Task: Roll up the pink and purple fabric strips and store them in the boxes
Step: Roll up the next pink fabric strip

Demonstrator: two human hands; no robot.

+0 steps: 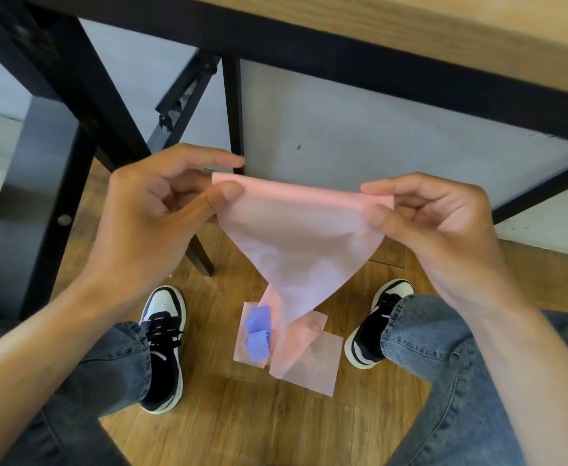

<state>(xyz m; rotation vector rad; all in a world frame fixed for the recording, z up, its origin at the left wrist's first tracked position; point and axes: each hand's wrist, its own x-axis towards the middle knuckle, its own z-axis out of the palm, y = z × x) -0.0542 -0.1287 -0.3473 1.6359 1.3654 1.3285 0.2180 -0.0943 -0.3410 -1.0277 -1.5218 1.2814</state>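
Left hand (161,203) and right hand (423,216) each pinch a top corner of the thin pink fabric strip (302,237); its tail and a purple fabric strip (258,332) lie on the wooden floor (228,425) between the shoes

one pink strip (301,237), one purple strip (258,332), two shoes (163,348)

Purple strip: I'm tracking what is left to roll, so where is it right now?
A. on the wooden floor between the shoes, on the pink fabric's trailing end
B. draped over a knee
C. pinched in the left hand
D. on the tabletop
A: the purple strip lies on the floor on the trailing end of the pink strip, whose top edge the left hand and right hand pinch.
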